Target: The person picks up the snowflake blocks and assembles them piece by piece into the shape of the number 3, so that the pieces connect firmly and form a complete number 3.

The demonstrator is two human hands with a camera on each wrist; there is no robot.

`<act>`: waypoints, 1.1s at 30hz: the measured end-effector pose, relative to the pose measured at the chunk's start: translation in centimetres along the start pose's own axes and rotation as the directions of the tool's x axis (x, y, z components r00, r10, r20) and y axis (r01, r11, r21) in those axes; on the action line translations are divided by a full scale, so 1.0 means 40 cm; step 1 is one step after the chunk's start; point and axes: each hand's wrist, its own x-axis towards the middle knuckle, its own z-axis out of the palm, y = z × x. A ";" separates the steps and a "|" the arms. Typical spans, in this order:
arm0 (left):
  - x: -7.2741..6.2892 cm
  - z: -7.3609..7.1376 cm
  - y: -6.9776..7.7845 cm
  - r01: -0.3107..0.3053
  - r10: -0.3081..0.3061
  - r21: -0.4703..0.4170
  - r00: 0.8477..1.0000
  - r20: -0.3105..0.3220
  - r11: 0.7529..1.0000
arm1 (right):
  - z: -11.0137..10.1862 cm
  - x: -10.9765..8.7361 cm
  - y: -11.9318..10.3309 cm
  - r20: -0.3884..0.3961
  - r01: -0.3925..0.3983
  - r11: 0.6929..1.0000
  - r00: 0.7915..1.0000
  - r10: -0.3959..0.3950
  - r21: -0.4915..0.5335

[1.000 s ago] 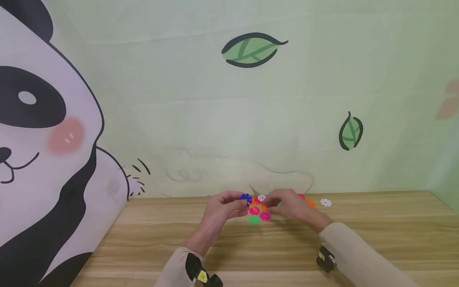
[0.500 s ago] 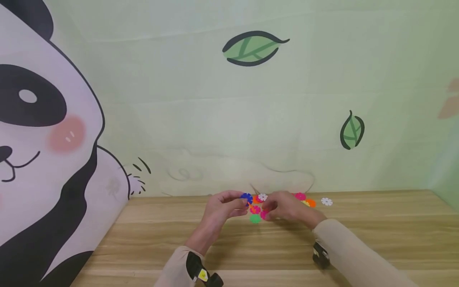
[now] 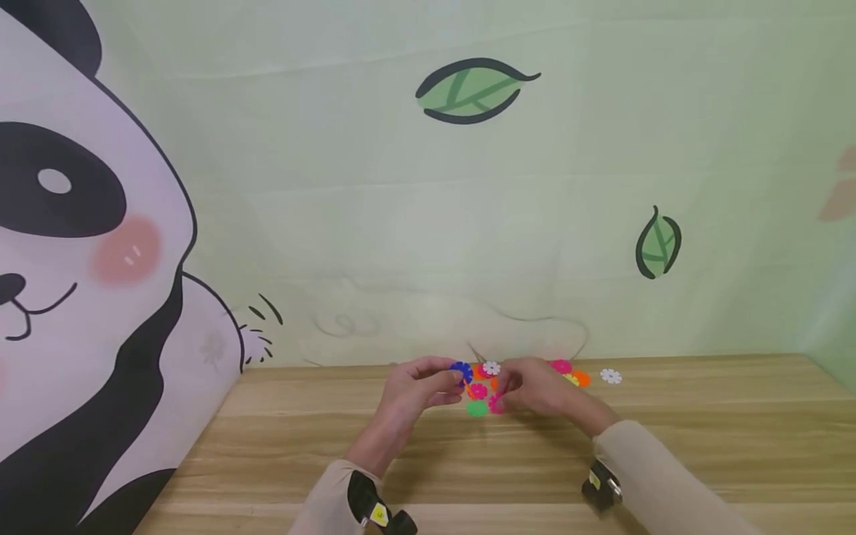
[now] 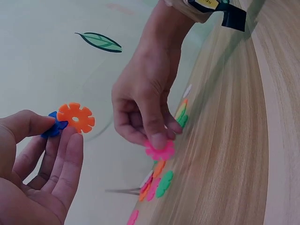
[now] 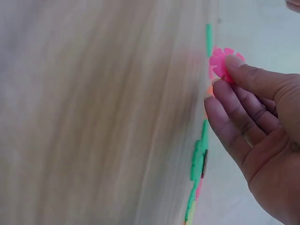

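Note:
My left hand (image 3: 409, 394) pinches a dark blue notched snowflake disc (image 4: 55, 125) between thumb and fingers. An orange snowflake disc (image 4: 78, 118) is slotted into the blue one at an angle. My right hand (image 3: 540, 386) pinches a pink snowflake disc (image 5: 219, 63) by its edge, thumb on its face, as the right wrist view shows. Between the two hands in the head view lie more discs: a green one (image 3: 477, 409), a pink one (image 3: 477, 391) and a white one (image 3: 491, 368). The right hand covers part of this group.
Right of my right hand lie another pink disc (image 3: 560, 366), an orange disc (image 3: 583, 379) and a white disc (image 3: 611, 376). The wooden table (image 3: 722, 446) meets a pale green backdrop (image 3: 374, 223) with a panda print, just behind the discs.
My right hand has come down to a pink disc at the near side of the group and now pinches it. The left hand stays almost still with the blue and orange discs.

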 end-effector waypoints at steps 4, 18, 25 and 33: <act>-0.001 0.003 0.001 -0.003 0.003 -0.003 1.000 0.007 1.000 | -0.009 -0.026 -0.014 -0.062 0.001 0.993 0.998 0.006 0.117; -0.008 0.016 0.009 -0.009 0.009 -0.006 0.999 0.040 1.000 | -0.039 -0.095 -0.072 -0.227 0.075 0.960 0.974 -0.012 0.270; -0.011 0.019 0.012 -0.004 0.004 -0.002 0.999 0.038 1.000 | -0.044 -0.107 -0.080 -0.258 0.097 0.940 0.966 -0.010 0.327; -0.010 0.021 0.010 0.000 0.000 -0.017 0.999 0.046 1.000 | -0.051 -0.115 -0.092 -0.287 0.146 0.930 0.957 -0.046 0.337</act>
